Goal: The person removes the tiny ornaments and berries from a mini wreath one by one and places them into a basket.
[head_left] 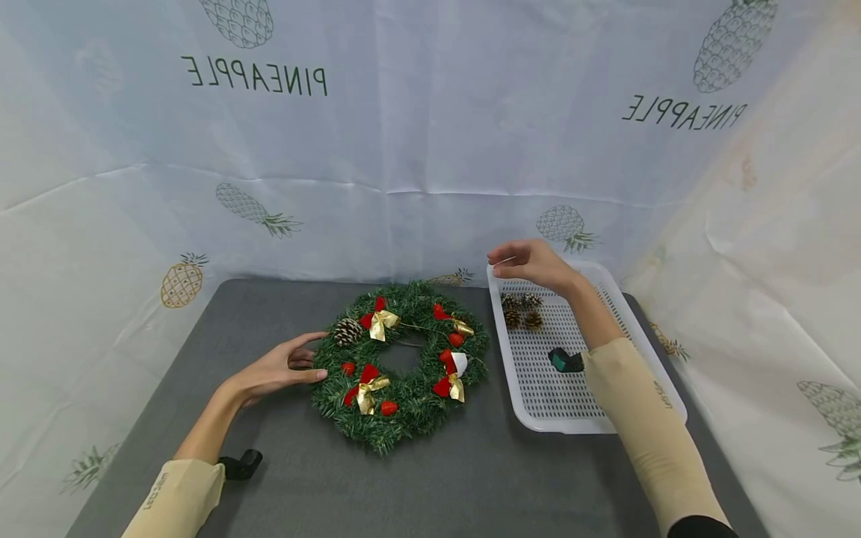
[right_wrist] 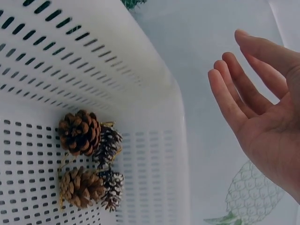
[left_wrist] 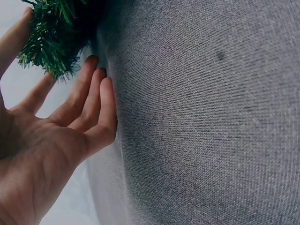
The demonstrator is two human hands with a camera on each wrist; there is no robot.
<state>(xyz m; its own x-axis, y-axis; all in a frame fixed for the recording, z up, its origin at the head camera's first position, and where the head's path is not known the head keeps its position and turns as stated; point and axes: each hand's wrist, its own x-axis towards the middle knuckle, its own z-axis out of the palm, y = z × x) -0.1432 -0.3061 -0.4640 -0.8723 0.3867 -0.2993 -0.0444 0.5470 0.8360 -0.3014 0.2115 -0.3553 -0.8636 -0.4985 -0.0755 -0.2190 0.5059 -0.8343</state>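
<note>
From the head view, a green wreath (head_left: 400,365) lies flat in the middle of the frame on the grey table (head_left: 471,478), dressed with gold bows, red berries and one pine cone on its upper left side. The left hand (head_left: 279,368) rests at the wreath's left edge, fingers straight and relaxed, fingertips touching the green needles, gripping nothing. Over on the right, the right hand (head_left: 534,263) hovers above the far left corner of the white tray (head_left: 572,418), fingers loosely extended and holding nothing (palm turned down toward the tray). A small cluster of pine cones (head_left: 521,310) sits in the tray's upper left part, just below that hand. A pineapple-printed sheet hangs behind the table. Now the left wrist view: the left hand (left_wrist: 61,136) fills the lower left, open, with the fingers (left_wrist: 101,101) lying straight along the grey table (left_wrist: 211,131), and a tuft of the wreath (left_wrist: 56,33) pokes in at the upper left, brushing the fingertips. On to the right wrist view: the right hand (right_wrist: 262,108) is at the right, open and apart from everything, while the pine cones (right_wrist: 89,161) huddle together in the lower left, inside the corner of the tray (right_wrist: 154,98).
</note>
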